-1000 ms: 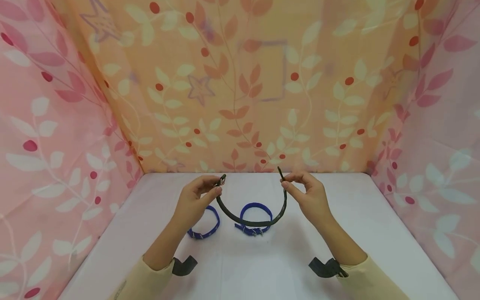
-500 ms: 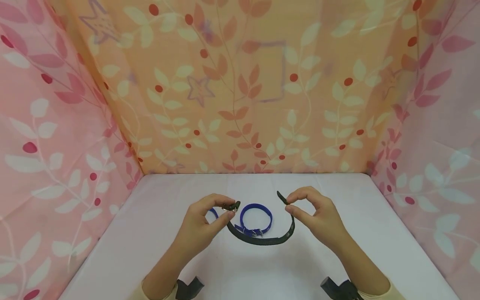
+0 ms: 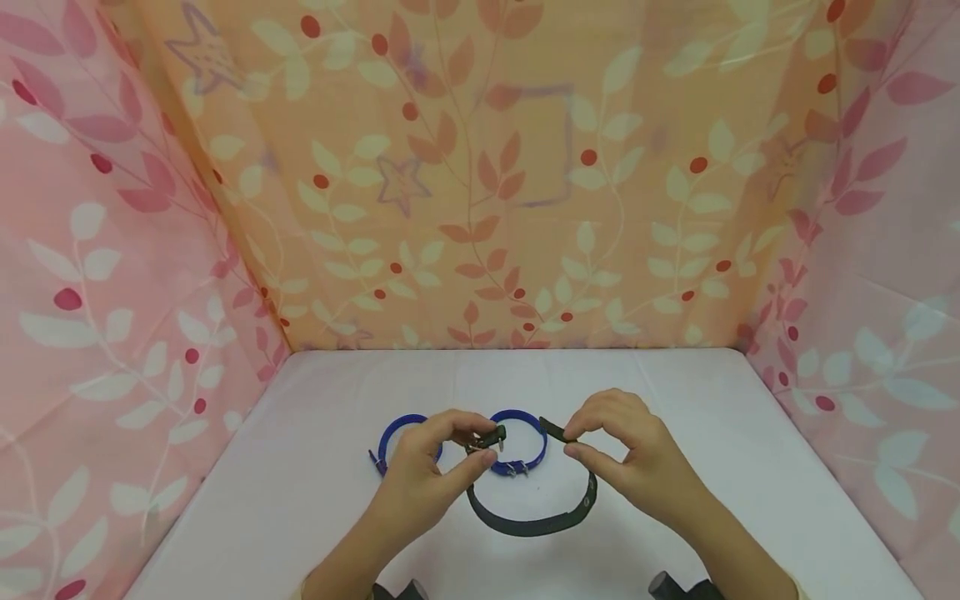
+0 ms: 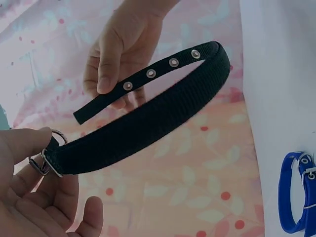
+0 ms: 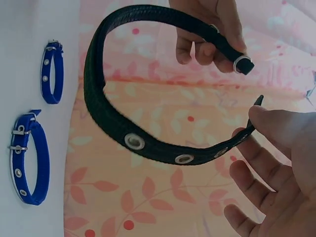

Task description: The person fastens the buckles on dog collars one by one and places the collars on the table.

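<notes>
A black collar (image 3: 529, 527) with metal eyelets hangs in a U between the two hands, above the table. My left hand (image 3: 433, 467) pinches its buckle end, where a metal ring shows in the left wrist view. Between thumb and forefinger, my right hand (image 3: 637, 446) pinches the strap near the free tip, past the row of eyelets. The tip and the buckle are apart, with a small gap between them. Behind the hands a buckled blue collar (image 3: 542, 454) lies on the table, and a second blue collar (image 3: 388, 433) is partly hidden by my left hand.
The white table (image 3: 247, 517) is bounded at the back by an orange leaf-patterned cloth (image 3: 480, 208). Pink patterned cloth walls (image 3: 97, 333) stand at both sides. A dark wrist camera (image 3: 678, 586) shows at the lower edge.
Both hands have come down and nearer the body with the black collar, and its two ends have drawn closer together. The blue collars stay where they were.
</notes>
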The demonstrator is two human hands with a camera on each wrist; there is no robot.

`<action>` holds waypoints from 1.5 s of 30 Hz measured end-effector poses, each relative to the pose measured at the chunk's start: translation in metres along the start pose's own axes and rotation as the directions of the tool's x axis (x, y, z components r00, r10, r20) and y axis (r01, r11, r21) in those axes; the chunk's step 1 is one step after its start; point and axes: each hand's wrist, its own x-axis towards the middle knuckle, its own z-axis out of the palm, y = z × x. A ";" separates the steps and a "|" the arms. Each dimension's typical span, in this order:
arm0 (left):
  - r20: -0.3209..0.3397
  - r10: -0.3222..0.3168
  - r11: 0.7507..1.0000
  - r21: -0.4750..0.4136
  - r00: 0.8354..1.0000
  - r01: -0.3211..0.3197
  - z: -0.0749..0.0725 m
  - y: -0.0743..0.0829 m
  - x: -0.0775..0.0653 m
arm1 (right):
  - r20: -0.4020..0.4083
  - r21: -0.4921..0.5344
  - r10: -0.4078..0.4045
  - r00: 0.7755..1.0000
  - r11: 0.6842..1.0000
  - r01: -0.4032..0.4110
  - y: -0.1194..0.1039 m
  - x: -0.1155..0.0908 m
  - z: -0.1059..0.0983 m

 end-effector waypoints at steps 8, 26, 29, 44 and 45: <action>-0.016 0.080 0.995 -0.055 0.997 -0.081 0.003 -0.005 -0.002 | 0.048 -0.053 -0.092 0.995 0.994 0.095 -0.004 0.002 0.007; 0.088 -0.179 0.972 -0.139 0.980 0.191 0.008 -0.005 -0.002 | 0.058 -0.026 -0.178 0.982 0.983 0.179 -0.009 0.000 0.020; 0.118 -0.221 0.963 -0.129 0.968 0.236 0.010 -0.003 -0.001 | 0.046 -0.031 -0.193 0.980 0.980 0.194 -0.011 0.000 0.022; 0.175 -0.254 0.954 -0.116 0.951 0.276 0.019 -0.005 -0.001 | -0.008 -0.017 -0.146 0.989 0.989 0.146 -0.015 -0.006 0.032; 0.171 -0.246 0.957 -0.111 0.954 0.267 0.020 -0.006 -0.001 | -0.012 -0.019 -0.147 0.989 0.989 0.146 -0.015 -0.006 0.032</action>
